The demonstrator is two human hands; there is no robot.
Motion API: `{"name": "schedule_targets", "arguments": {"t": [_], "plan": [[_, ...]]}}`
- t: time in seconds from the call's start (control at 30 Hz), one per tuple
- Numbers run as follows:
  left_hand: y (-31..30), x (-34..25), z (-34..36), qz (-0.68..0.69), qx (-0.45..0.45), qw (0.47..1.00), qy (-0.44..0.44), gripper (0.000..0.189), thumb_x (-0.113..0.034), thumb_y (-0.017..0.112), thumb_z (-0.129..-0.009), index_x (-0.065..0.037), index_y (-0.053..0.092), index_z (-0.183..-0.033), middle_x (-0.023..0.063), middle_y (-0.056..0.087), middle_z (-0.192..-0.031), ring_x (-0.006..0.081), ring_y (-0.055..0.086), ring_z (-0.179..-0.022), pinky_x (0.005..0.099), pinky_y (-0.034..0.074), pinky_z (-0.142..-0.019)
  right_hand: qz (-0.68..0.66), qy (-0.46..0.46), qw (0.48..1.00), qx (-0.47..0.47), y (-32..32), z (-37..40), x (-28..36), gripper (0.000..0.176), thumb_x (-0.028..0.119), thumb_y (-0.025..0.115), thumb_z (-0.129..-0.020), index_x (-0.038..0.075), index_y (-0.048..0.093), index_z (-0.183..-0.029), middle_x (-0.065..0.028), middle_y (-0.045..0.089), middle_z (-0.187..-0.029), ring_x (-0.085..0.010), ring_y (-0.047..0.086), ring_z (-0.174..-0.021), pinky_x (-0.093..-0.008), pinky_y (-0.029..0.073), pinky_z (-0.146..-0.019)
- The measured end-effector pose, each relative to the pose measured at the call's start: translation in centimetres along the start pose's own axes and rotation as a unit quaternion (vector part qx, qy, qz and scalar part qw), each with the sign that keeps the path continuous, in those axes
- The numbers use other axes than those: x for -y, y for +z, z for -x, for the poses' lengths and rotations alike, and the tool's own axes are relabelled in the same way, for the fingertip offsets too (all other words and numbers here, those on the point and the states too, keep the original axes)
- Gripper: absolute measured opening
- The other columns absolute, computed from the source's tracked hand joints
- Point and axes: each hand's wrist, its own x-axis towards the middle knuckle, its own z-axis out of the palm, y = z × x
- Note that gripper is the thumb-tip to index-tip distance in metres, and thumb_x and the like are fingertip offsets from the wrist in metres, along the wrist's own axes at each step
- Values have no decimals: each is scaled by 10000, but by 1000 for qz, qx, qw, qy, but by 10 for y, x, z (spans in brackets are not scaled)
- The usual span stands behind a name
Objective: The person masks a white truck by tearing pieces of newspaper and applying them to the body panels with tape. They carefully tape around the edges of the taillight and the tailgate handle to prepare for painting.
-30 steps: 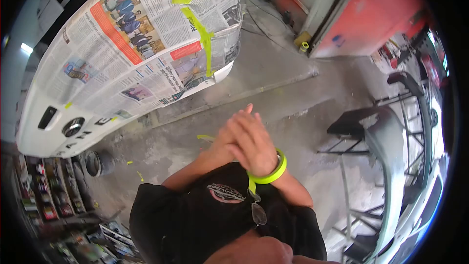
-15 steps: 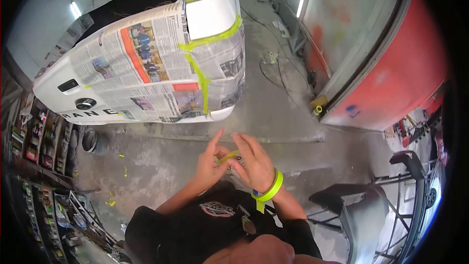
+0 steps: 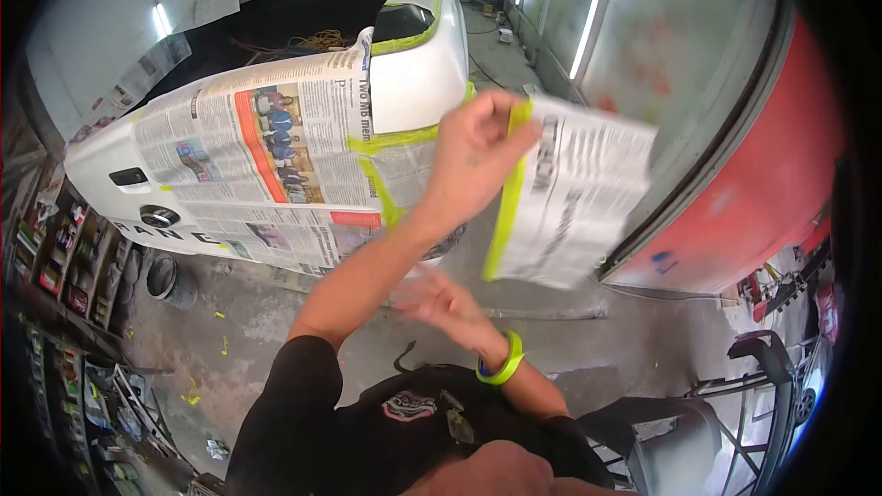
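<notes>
My left hand point(image 3: 473, 152) is raised in front of the white vehicle, closed on the taped edge of a newspaper sheet point(image 3: 588, 193). A strip of yellow-green masking tape point(image 3: 503, 225) runs along that edge, and the sheet hangs out to the right. My right hand point(image 3: 446, 310) is lower, below my left forearm, its fingers smeared by motion. A roll of yellow-green tape point(image 3: 501, 356) sits around my right wrist like a bracelet. Newspaper point(image 3: 340, 101) covers much of the vehicle's white panel point(image 3: 413, 92), edged with the same tape; my left hand hides part of its corner.
To the right stands a red and grey panel point(image 3: 735, 174). A grey car part point(image 3: 680, 441) rests on a metal stand at lower right. A bucket point(image 3: 172, 280) stands on the floor by loaded shelves point(image 3: 69, 257); tape scraps point(image 3: 190, 397) lie nearby.
My hands have parted from a short tape strip held between them. The left has risen forward and now holds the taped newspaper sheet; the right has stayed low. The view has shifted slightly.
</notes>
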Motion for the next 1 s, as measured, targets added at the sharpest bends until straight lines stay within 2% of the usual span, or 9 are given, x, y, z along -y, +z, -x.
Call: {"name": "schedule_targets", "arguments": {"t": [0.13, 0.2, 0.27, 0.4, 0.63, 0.67, 0.7, 0.9, 1.0], "plan": [[3, -7, -64, 144, -75, 986, 33, 182, -51, 699, -925, 31, 592, -1047, 82, 674, -968, 114, 663, -836, 275, 569, -721, -105, -252, 952, -138, -21, -41, 75, 851, 432, 725, -913, 100, 270, -1550, -182, 534, -1391, -347, 609, -1194, -478, 526, -990], [-9, -13, -82, 134, -106, 985, 33, 175, -56, 690, -930, 23, 582, -1042, 96, 681, -988, 130, 677, -853, 302, 592, -724, -158, -349, 911, -152, -42, -52, 114, 521, 337, 609, -1010, 87, 419, -1425, -188, 556, -1343, -336, 615, -1177, -480, 546, -958], [-22, -14, -95, 145, -115, 981, 54, 181, -69, 681, -939, 26, 568, -1044, 108, 679, -1008, 139, 684, -858, 320, 605, -723, -114, -367, 901, -203, -61, -58, 143, 389, 331, 565, -1033, 57, 504, -1302, -177, 599, -1266, -318, 634, -1140, -481, 550, -947], [-39, -13, -109, 100, -196, 971, 97, 163, -82, 641, -969, 14, 574, -1082, 120, 699, -1053, 188, 708, -914, 360, 602, -798, -110, -374, 899, -199, -117, -70, 182, 278, 265, 509, -1062, 17, 608, -1142, -141, 670, -1089, -280, 680, -1017, -452, 578, -882], [-72, -21, -103, -90, -365, 916, 142, 244, -109, 648, -969, -4, 582, -1178, 126, 696, -1088, 241, 703, -982, 380, 586, -837, -102, -323, 935, -106, -175, -158, 286, 215, 210, 613, -1009, 6, 655, -1062, -99, 687, -916, -249, 704, -820, -388, 599, -724], [-70, -24, -101, -120, -391, 899, 155, 251, -179, 697, -958, -16, 601, -1123, 74, 697, -1027, 157, 682, -882, 286, 573, -759, -93, -306, 944, -84, -180, -177, 300, 225, 221, 640, -995, 3, 663, -1048, -97, 685, -902, -244, 704, -810, -384, 597, -719], [-88, -26, -92, -155, -403, 891, 144, 240, -144, 668, -968, -32, 613, -1174, 68, 702, -1071, 167, 687, -966, 290, 568, -749, -86, -288, 952, -60, -184, -196, 311, 237, 232, 667, -980, 1, 670, -1035, -94, 683, -888, -238, 704, -800, -380, 594, -714], [-80, -26, -56, -199, -497, 834, 133, 214, -115, 673, -968, -19, 624, -1154, 49, 708, -1012, 99, 655, -778, 225, 539, -635, 47, -150, 987, 7, -195, -305, 320, 307, 275, 761, -906, -12, 690, -992, -76, 670, -867, -190, 690, -722, -307, 584, -647], [-79, -29, -41, -229, -505, 820, 140, 192, -115, 674, -969, -1, 636, -1118, 66, 714, -974, 96, 663, -744, 216, 554, -611, 74, -170, 982, 34, -196, -327, 301, 269, 245, 766, -894, -9, 699, -954, -55, 666, -852, -142, 666, -673, -266, 556, -598]]}}
